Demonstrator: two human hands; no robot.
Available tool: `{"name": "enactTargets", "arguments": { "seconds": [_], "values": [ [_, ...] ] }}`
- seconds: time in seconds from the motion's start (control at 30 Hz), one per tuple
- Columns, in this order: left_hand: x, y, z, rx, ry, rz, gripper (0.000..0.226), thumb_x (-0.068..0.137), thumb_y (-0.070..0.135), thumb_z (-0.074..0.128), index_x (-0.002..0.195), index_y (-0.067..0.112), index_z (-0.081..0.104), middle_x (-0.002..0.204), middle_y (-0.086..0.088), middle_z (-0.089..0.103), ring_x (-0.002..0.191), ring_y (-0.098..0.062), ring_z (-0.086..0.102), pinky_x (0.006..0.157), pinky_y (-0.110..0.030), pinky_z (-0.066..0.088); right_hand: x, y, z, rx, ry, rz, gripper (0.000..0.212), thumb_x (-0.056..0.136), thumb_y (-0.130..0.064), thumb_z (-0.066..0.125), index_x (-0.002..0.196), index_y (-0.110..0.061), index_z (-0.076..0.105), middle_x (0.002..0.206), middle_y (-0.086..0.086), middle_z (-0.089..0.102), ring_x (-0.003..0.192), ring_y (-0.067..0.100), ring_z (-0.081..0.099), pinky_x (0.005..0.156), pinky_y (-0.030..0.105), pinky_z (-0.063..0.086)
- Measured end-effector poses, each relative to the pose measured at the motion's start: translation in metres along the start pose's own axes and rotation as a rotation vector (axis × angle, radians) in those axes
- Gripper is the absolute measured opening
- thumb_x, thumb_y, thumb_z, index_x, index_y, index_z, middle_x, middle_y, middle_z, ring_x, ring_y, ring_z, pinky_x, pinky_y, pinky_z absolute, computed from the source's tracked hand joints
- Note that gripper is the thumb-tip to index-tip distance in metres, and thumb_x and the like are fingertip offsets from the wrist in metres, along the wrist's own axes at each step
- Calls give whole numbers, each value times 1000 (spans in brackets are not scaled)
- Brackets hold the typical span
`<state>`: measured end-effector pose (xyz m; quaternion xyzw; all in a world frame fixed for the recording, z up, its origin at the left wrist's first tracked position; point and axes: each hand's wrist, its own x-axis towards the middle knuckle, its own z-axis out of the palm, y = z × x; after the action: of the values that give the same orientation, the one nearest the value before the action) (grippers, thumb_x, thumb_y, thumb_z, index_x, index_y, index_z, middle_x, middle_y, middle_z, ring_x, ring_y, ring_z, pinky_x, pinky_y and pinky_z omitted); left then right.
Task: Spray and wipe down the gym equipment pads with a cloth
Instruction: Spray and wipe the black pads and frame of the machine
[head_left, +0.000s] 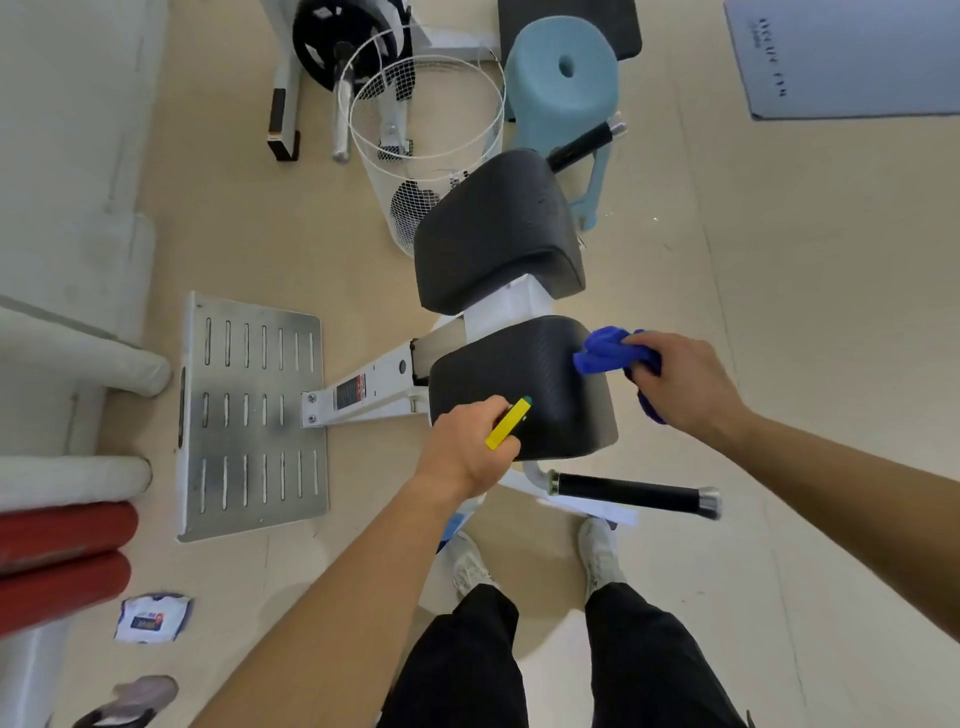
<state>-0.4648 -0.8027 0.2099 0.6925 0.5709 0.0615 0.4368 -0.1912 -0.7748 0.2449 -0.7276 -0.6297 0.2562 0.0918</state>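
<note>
Where the floor meets its left edge: grey padded rollers (78, 358), with red rollers (62, 551) nearer the camera, lying side by side.
Floor, near-left corner: white wipes packet (150, 618); a sandal (130, 699) at the near edge.
Footplate (254, 415): slotted metal, flat on the floor left of centre, bolted to the white frame arm (369, 395) that runs right to the pads.
Wire basket (426, 150): white mesh, upright toward the far edge, partly hidden behind the upper pad.
Left hand (467, 447): fingers curled round the spray bottle (506, 426); yellow head, green tip aimed at the lower pad, over its near-left corner.
Lower pad (524, 389): black, mid-floor on the white frame.
Upper pad (498, 228): black, just beyond the lower one, white post between.
Cloth (605, 351): blue, bunched, touching the lower pad's far-right corner.
Right hand (680, 379): closed round the cloth, holding it against the pad.
Stool (563, 78): pale blue, toward the far edge, behind the upper pad.
Handle bar (634, 493): black grip jutting right below the lower pad, near the shoes.
Mat (841, 57): grey, far-right corner.
</note>
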Motion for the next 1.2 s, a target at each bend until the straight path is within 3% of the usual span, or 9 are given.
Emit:
{"name": "enactTargets", "arguments": {
  "seconds": [0.13, 0.23, 0.33, 0.4, 0.5, 0.7, 0.9, 1.0, 1.2],
  "values": [
    [3, 14, 2, 1, 25, -49, 16, 97, 30, 60, 86, 19, 57, 70, -5, 60, 66, -29, 62, 63, -44, 55, 9, -3, -16, 95, 47, 53, 30, 93, -10, 56, 118, -18, 69, 98, 2, 72, 87, 21, 61, 83, 28, 44],
    [4, 21, 1, -14, 53, -90, 18, 98, 26, 61, 82, 19, 55, 67, -3, 56, 60, -21, 54, 58, -35, 47, 15, -10, -12, 169, 17, 22, 30, 95, -12, 55, 122, -20, 67, 101, 1, 72, 91, 20, 64, 87, 29, 47],
    [1, 21, 0, -17, 67, -93, 17, 95, 25, 62, 80, 21, 54, 66, -3, 56, 59, -22, 53, 56, -34, 42, 25, -22, 8, 229, -75, -69, 37, 99, -14, 53, 135, -20, 60, 124, 5, 68, 113, 23, 62, 102, 22, 38],
    [-1, 18, -2, -37, 70, -85, 12, 93, 28, 59, 84, 21, 56, 67, -3, 57, 62, -25, 56, 57, -39, 46, 33, -34, 31, 208, -147, -140, 44, 103, -17, 49, 147, -19, 48, 152, 3, 47, 137, 22, 45, 112, 20, 25],
    [-4, 12, -6, -78, 126, -90, 12, 84, 32, 52, 82, 21, 55, 64, -1, 53, 59, -23, 51, 55, -40, 44, 19, -47, 71, 111, -106, -180, 50, 104, -18, 45, 153, -23, 37, 164, -1, 25, 151, 21, 20, 122, 36, 22],
    [-7, 8, -17, -109, 148, -83, 15, 83, 29, 51, 84, 16, 59, 68, -3, 61, 63, -23, 57, 57, -33, 44, -37, -3, 98, -253, -181, -826, 66, 87, -8, 69, 147, -21, 44, 158, 4, 37, 151, 28, 23, 118, 50, 32],
    [-6, 9, -21, -108, 188, -105, 24, 85, 32, 50, 93, 14, 64, 73, -11, 64, 67, -30, 60, 58, -39, 48, 22, -21, 89, 270, -12, -118, 48, 106, -21, 41, 153, -30, 35, 164, -5, 25, 151, 17, 19, 122, 41, 25],
    [-3, 12, -18, -115, 198, -104, 25, 86, 32, 51, 95, 12, 64, 75, -14, 66, 68, -32, 62, 61, -48, 54, -12, -26, 110, 477, 134, 158, 46, 106, -31, 37, 151, -37, 30, 155, -4, 40, 140, 20, 41, 115, 46, 38],
    [5, 25, -10, -103, 164, -65, 16, 89, 27, 54, 94, 14, 63, 71, -11, 64, 64, -31, 61, 59, -50, 55, -42, -18, 111, 455, 132, 247, 39, 106, -36, 37, 145, -39, 38, 128, -1, 61, 112, 20, 60, 101, 46, 50]
  ]
}}
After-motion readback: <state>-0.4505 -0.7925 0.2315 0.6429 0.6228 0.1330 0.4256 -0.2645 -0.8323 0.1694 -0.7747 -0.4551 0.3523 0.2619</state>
